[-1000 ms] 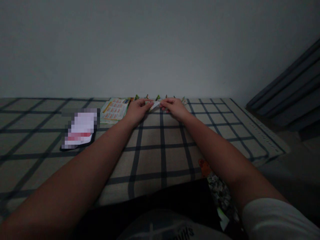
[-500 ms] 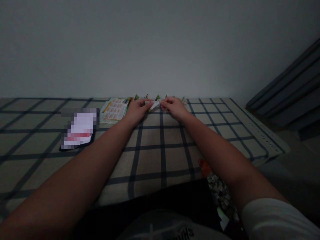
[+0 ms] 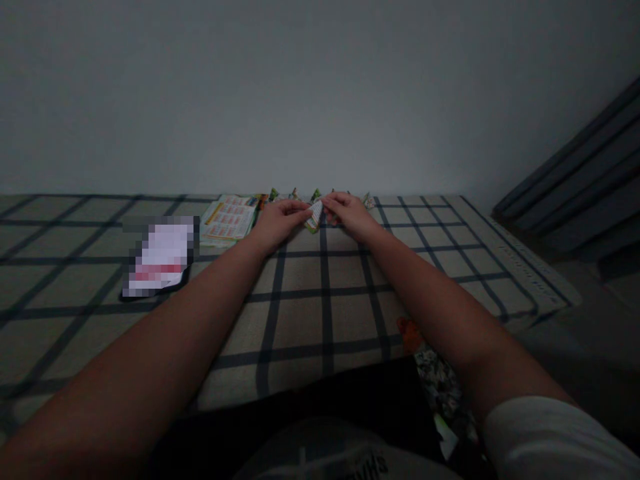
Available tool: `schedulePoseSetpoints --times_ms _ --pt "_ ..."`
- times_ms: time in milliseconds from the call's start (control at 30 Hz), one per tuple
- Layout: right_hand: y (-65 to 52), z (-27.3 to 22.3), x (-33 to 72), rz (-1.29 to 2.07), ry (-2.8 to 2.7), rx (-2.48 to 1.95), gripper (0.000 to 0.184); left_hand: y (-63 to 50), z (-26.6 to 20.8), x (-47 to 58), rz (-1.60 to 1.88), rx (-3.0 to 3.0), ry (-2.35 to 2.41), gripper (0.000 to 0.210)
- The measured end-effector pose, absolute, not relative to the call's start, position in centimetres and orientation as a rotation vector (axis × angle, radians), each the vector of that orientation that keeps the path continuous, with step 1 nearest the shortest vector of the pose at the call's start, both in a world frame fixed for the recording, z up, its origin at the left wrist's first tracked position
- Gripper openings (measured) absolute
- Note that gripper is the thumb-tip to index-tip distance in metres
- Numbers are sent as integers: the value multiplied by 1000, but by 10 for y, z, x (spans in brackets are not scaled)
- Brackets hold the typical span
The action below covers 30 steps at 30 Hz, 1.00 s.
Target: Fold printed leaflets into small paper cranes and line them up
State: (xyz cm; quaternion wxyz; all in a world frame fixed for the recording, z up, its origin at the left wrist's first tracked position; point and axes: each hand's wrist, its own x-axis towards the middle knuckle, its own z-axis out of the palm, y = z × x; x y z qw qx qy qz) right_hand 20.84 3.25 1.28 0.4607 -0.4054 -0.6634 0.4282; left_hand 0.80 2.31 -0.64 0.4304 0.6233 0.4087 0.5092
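Between my hands is a small folded piece of printed paper (image 3: 315, 217), white with green at its lower edge. My left hand (image 3: 283, 219) pinches it from the left, with thumb and fingers closed on its side. On the right, my right hand (image 3: 347, 212) grips its upper corner between thumb and fingertips. Behind my hands, several small folded paper pieces (image 3: 315, 194) stand in a row near the wall; my fingers partly hide them. To the left of my left hand lies a stack of printed paper sheets (image 3: 231, 218).
A checked cloth (image 3: 300, 313) covers the table. Farther left lies a dark-edged flat object (image 3: 163, 257) with its face blurred out. The grey wall (image 3: 320, 93) rises behind the table. Dark slatted panels (image 3: 575, 160) stand at the right, past the table's edge.
The folded paper has turned from lying nearly level between my hands to a steeper tilt, its lower end now pointing down. My left fingers have shifted slightly right; the rest is still.
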Motion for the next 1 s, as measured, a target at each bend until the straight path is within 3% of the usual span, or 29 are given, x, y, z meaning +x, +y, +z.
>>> schedulePoseSetpoints --times_ms 800,1000 --pt "34 16 212 926 -1754 -1044 19 22 -5 11 1294 1407 981 35" --pt "31 15 210 1001 -1763 -1049 25 19 -1 8 1361 1528 1072 36"
